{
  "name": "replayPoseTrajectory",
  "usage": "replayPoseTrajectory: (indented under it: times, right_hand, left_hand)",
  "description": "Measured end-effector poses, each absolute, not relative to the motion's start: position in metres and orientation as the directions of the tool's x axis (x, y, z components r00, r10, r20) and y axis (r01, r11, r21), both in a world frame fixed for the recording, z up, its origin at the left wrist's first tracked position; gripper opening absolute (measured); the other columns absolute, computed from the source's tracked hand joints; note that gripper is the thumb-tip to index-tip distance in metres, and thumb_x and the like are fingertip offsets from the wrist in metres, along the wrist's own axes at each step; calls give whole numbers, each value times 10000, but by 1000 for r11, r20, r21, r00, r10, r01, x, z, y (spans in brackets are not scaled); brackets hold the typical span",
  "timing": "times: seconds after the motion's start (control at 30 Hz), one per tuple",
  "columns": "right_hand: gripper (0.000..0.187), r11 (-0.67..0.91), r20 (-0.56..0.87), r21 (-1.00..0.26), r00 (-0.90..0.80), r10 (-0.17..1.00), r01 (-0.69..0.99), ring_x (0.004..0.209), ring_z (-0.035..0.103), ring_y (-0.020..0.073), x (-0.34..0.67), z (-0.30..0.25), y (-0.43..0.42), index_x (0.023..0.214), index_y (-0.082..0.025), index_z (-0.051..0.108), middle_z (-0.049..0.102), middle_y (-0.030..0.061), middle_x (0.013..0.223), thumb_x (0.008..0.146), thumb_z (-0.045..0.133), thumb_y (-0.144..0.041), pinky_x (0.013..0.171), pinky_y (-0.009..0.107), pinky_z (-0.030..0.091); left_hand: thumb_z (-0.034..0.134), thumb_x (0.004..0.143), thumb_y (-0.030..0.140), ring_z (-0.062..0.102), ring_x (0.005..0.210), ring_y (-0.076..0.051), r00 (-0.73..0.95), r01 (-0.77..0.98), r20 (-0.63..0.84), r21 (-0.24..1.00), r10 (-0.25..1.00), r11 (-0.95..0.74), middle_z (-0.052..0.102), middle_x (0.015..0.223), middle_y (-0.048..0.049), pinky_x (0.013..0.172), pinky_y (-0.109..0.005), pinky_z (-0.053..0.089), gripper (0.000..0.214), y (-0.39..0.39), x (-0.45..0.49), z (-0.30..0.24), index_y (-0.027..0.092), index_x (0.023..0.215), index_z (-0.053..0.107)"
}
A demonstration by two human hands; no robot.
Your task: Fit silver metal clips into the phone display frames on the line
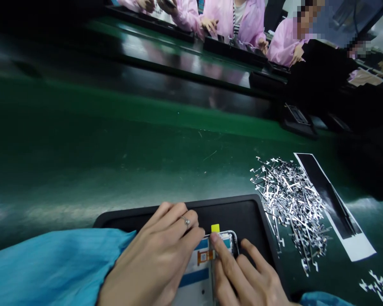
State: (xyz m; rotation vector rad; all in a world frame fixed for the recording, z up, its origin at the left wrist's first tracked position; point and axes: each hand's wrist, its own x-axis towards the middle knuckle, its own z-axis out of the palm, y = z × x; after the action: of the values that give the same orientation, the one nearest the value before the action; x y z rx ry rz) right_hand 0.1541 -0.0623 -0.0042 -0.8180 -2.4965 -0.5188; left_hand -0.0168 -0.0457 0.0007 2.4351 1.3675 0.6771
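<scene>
left hand [153, 250], fingers together, and right hand [245, 280], fingers apart, are pressing a phone frame [207, 272] lying in a black tray [230, 208], yellow tab [215, 228] showing, metal strips [287, 204] lying heaped on the worktop [115, 148]

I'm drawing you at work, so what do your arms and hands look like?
Your arms wear loose, light blue sleeves: the left sleeve shows a lot, the right sleeve only a little. The left hand has no glove and wears a thin silvery ring with a small stone. The right hand has no glove either, and no ring shows.
</scene>
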Motion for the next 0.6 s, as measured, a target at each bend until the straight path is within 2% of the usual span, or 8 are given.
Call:
replayPoseTrajectory:
  times: [0.17, 0.37, 0.5, 0.6]
  right_hand:
    - [229, 746, 540, 218, -714, 446, 630, 429, 495, 83, 154, -6, -61, 660, -145, 537, 661, 87, 832, 784, 384, -28, 574, 272, 487]
    - [210, 748, 565, 209, -702, 433, 630, 415, 483, 72, 155, -7, -64, 650, -151, 507, 667, 77, 800, 790, 398, -39, 595, 268, 491]
    - [226, 742, 565, 204, -695, 444, 639, 423, 491, 72, 156, -10, -67, 647, -158, 495, 669, 60, 773, 807, 378, -50, 621, 266, 489]
    - [237, 753, 543, 198, -710, 449, 628, 435, 499, 70, 158, -9, -66, 664, -158, 507, 669, 50, 789, 814, 362, -47, 646, 259, 487]
  left_hand:
    - [292, 813, 106, 489, 852, -195, 494, 765, 148, 393, 857, -510, 588, 868, -5, 774, -366, 369, 297, -36, -23, 13, 214, 718, 551]
    - [420, 801, 199, 429, 783, -208, 579, 764, 44, 317, 814, -561, 542, 847, -25, 670, -347, 334, 118, -25, -33, 11, 203, 740, 521]
    - [436, 812, 250, 398, 782, -212, 591, 741, 79, 339, 803, -579, 523, 803, -29, 640, -334, 287, 140, -22, -35, 9, 195, 704, 507]
    - [414, 834, 268, 391, 755, -204, 600, 718, 27, 422, 800, -553, 510, 772, -18, 621, -326, 259, 195, -20, -36, 10, 194, 675, 499]
